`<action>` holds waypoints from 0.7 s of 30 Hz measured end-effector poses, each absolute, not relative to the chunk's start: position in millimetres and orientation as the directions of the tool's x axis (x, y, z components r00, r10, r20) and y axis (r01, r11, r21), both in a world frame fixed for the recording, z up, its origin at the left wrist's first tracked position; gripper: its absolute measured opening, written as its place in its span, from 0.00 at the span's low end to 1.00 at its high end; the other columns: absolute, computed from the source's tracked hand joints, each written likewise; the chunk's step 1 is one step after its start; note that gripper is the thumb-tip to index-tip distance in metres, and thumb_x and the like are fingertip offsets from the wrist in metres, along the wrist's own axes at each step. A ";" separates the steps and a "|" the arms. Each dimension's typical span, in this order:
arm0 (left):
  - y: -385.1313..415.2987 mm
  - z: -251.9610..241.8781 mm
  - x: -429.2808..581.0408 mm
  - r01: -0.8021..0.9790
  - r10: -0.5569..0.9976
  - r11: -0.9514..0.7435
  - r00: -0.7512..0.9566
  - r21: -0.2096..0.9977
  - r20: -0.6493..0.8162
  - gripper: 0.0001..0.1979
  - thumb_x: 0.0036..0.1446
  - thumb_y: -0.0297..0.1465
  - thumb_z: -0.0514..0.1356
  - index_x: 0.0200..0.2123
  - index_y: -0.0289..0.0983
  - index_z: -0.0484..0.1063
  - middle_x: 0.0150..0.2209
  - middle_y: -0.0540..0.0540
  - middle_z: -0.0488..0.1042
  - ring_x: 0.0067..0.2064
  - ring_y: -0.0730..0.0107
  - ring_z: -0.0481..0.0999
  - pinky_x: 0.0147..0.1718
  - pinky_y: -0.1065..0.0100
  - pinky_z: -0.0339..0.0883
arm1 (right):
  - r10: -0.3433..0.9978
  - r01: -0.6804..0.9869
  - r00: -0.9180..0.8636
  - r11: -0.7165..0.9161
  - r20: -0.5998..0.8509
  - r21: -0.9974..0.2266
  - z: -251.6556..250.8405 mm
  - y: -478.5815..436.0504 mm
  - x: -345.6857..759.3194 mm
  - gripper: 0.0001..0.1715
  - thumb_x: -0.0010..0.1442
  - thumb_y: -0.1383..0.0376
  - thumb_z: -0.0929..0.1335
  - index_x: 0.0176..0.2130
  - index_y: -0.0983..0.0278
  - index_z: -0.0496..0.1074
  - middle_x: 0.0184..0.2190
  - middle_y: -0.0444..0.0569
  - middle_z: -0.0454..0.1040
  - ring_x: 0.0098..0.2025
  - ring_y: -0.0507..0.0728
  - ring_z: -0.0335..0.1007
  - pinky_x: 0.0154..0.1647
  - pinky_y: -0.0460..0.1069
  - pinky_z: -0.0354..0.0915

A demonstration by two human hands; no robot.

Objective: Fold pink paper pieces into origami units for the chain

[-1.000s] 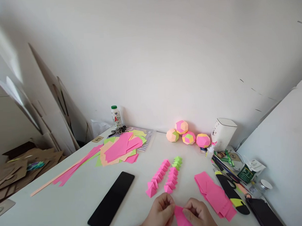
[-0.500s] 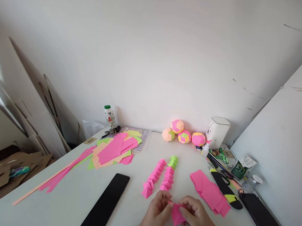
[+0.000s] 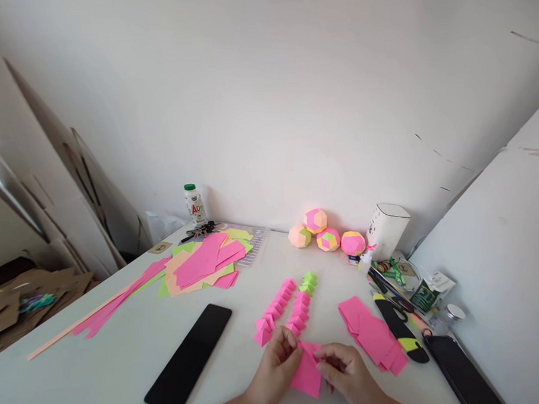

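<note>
Near the front edge of the view, my left hand [image 3: 276,365] pinches the left side of a pink paper piece [image 3: 307,376]. The fingers of my right hand [image 3: 346,374] are closed on the paper's right edge. The piece looks opened out and fairly flat, with a pointed upper part. Just beyond my hands stand two rows of folded units: a pink row [image 3: 278,306] on the left, and another pink row [image 3: 300,309] with green units [image 3: 309,282] at its far end. Flat pink paper pieces [image 3: 373,335] lie to the right of my right hand.
A black slab [image 3: 189,360] lies on the left. Coloured paper sheets [image 3: 205,261] and a bottle [image 3: 195,206] are farther back. Several paper balls [image 3: 328,239] sit near the wall. A white container [image 3: 388,229], a black-yellow cutter [image 3: 401,330] and a phone [image 3: 459,369] are on the right.
The pink paper between my hands has opened out into a larger, flatter shape. My hands have moved slightly apart. The whole view has shifted a little.
</note>
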State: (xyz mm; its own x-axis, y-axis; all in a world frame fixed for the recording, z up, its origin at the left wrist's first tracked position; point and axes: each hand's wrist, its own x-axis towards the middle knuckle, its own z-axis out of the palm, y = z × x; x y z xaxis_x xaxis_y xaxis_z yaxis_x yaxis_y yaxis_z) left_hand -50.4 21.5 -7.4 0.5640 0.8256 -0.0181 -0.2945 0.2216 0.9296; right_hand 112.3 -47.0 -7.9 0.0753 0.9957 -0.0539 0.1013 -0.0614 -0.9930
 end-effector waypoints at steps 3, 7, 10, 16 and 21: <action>21.5 -9.6 -51.5 -0.266 0.792 0.176 0.610 0.948 0.024 0.14 0.51 0.40 0.63 0.31 0.37 0.64 0.29 0.52 0.66 0.28 0.77 0.64 0.29 0.73 0.60 | 0.992 0.088 0.092 -0.096 -0.088 -0.991 -7.8 -45.6 110.8 0.22 0.48 0.55 0.73 0.39 0.66 0.73 0.17 0.39 0.62 0.18 0.50 0.58 0.20 0.45 0.60; 21.3 -8.0 -53.8 -0.208 0.767 0.113 0.639 0.972 0.048 0.12 0.52 0.36 0.63 0.39 0.37 0.71 0.38 0.46 0.72 0.39 0.67 0.70 0.40 0.67 0.65 | 0.988 0.080 0.107 -0.119 -0.110 -0.990 -5.1 -45.3 110.4 0.24 0.48 0.60 0.73 0.45 0.64 0.70 0.20 0.39 0.64 0.21 0.50 0.60 0.21 0.45 0.61; 20.5 -4.2 -56.0 -0.159 0.757 0.080 0.652 0.984 0.044 0.14 0.51 0.33 0.63 0.43 0.38 0.73 0.42 0.44 0.73 0.45 0.62 0.71 0.45 0.64 0.65 | 0.992 0.077 0.071 -0.113 -0.107 -0.991 -5.1 -45.8 111.5 0.25 0.51 0.60 0.72 0.48 0.65 0.68 0.24 0.44 0.70 0.22 0.51 0.62 0.22 0.46 0.62; 20.8 -6.2 -58.0 -0.176 0.783 0.100 0.621 0.979 0.032 0.16 0.50 0.34 0.64 0.44 0.38 0.74 0.40 0.43 0.73 0.43 0.62 0.72 0.44 0.62 0.67 | 0.995 0.102 0.028 -0.100 -0.097 -0.990 -4.8 -47.6 113.7 0.18 0.54 0.58 0.70 0.41 0.67 0.72 0.21 0.42 0.68 0.21 0.51 0.62 0.22 0.45 0.62; 20.0 -8.7 -58.5 -0.187 0.776 0.125 0.630 0.974 0.022 0.17 0.50 0.35 0.64 0.44 0.38 0.73 0.40 0.44 0.72 0.42 0.63 0.72 0.43 0.63 0.68 | 0.998 0.139 -0.006 -0.063 -0.065 -0.988 -4.6 -48.0 114.4 0.14 0.56 0.56 0.69 0.31 0.67 0.72 0.21 0.43 0.68 0.21 0.50 0.62 0.22 0.45 0.61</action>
